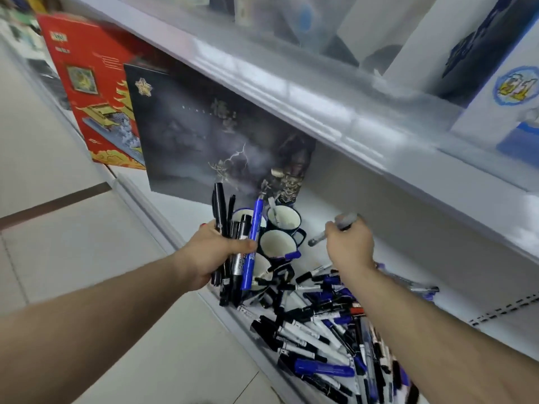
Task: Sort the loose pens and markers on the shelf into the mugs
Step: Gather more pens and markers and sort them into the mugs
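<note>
Both hands are grasping: the left hand (214,252) clutches a bundle of pens (237,249) upright, and the right hand (350,243) pinches one grey marker (335,230), long axis sloping toward the mugs (277,243). These stand between the hands, nearer the right. Loose pens (329,336) lie on the shelf (408,275) below.

the upper shelf (335,112) overhangs, leaving a low gap. the pen pile (329,339) fills the near shelf floor; mugs (277,243) cluster at left, black box (204,135) behind. bare floor lies far right (393,249).
</note>
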Demonstrator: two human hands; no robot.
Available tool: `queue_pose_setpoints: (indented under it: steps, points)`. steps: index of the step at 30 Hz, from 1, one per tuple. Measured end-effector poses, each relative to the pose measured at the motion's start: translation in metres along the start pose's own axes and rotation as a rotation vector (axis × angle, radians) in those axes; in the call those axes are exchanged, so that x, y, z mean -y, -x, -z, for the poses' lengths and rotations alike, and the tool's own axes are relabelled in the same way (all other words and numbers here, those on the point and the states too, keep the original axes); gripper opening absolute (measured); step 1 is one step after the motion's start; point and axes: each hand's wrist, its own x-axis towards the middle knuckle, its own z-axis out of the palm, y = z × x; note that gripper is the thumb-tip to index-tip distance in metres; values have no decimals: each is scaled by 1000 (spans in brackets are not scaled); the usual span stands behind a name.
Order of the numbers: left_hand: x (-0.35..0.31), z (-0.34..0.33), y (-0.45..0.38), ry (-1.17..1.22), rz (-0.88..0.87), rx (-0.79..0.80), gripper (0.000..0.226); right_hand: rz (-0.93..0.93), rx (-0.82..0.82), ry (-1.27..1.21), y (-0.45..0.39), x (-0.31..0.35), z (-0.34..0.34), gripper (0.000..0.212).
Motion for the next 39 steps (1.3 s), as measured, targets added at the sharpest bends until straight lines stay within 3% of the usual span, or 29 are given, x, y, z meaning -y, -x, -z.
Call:
queue_pose_setpoints:
  steps: [2, 5, 9, 16, 22, 25, 29, 31, 34, 37, 39]
  points:
    - [8, -7, -8, 113, -20, -13, 47, 49, -28, -32, -17, 2, -12, 22]
    - [30, -15, -17, 259, -29, -61, 70, 190, -51, -17, -36, -2, -29, 39]
    - [52, -22, -15, 311, 11, -50, 39, 292, 37, 105, -51, -13, -55, 27]
    - [61, -21, -15, 356, 29, -59, 27, 370, 173, 316, -68, -38, -92, 24]
    - [59, -21, -9, 366, 43, -57, 32, 383, 324, 678, -85, -53, -95, 22]
    - [60, -23, -7, 367, 50, -56, 32, 385, 411, 884, -80, -54, -93, 35]
    - [61, -25, -6, 381, 58, -68, 33, 220, 659, 975, -75, -53, -87, 59]
    - [62, -26, -5, 385, 59, -67, 34, 163, 683, 919, -74, -48, -81, 66]
    - [63, -26, -5, 392, 52, -70, 31, 109, 489, 649, -71, -42, -71, 62]
    - [62, -26, -6, 425, 58, -75, 34, -8, 238, 207, -55, -42, -55, 42]
    - [62, -28, -7, 461, 66, -85, 41, -101, 175, 4, -32, -43, -42, 20]
